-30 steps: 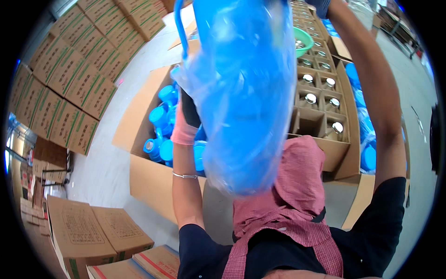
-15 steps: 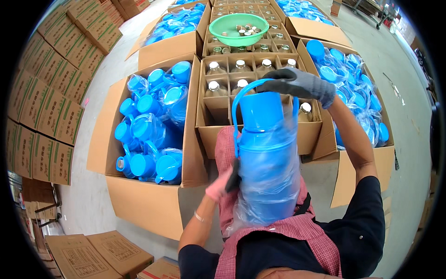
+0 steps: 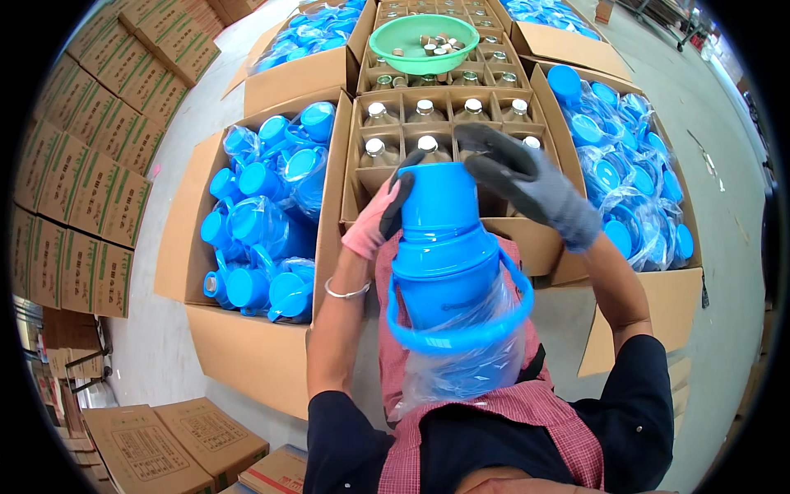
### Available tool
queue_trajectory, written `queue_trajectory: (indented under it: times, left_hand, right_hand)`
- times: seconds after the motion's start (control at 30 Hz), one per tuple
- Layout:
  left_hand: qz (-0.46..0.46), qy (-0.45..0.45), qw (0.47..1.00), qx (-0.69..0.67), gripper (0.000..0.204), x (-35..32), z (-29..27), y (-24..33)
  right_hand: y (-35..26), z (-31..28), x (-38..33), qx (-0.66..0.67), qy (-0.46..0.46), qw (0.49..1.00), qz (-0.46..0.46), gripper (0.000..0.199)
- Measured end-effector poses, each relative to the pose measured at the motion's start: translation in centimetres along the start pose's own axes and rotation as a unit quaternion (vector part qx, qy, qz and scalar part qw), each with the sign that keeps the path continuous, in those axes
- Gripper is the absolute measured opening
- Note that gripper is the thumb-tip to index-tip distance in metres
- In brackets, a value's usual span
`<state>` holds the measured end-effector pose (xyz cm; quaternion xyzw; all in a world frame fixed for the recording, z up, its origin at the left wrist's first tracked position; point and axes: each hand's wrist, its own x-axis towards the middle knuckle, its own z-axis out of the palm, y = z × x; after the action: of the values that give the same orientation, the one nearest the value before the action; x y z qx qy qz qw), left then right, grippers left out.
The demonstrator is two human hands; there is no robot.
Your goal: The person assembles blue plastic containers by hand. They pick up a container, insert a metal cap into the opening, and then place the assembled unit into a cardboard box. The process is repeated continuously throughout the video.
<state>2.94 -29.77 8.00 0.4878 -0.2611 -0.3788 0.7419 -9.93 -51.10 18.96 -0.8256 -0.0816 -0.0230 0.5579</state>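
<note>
Flask: blue flask (image 3: 440, 300) stands in front of my apron (image 3: 502, 403), lid end up and away from me; clear bag (image 3: 457, 375) bunched round its lower body.
Handle: blue loop (image 3: 485, 331) swung down on my side of the flask.
Left hand: my pink-and-black glove (image 3: 380, 212) is at the left side of the cup lid (image 3: 444, 198), fingers half bent; can't tell if they grip.
Right hand: my grey glove (image 3: 531, 177) is open, fingers spread from thumb, thumb by the lid's right rim; nothing gripped.
Divided carton (image 3: 527, 247): just past the lid, capped bottles (image 3: 425, 111) along its far edge.
Green basin (image 3: 395, 62): on the next carton out, near its close edge, small caps inside.
Side cartons: bagged blue flasks in left carton (image 3: 251, 354) and right carton (image 3: 638, 300).
</note>
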Motion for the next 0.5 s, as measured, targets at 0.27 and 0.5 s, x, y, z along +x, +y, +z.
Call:
queue_trajectory:
  times: [0.27, 0.5]
  left_hand:
    - [0.301, 0.217, 0.881, 0.292, 0.07, -0.9, 0.5, 5.7]
    - [0.227, 0.707, 0.483, 0.464, 0.061, -21.0, -22.8, 7.4]
  right_hand:
    - [4.7, 3.9, 7.4, 0.004, 0.097, 0.964, -0.246, 0.076]
    - [11.3, 1.8, 4.0, 0.014, 0.079, 0.996, -0.029, 0.053]
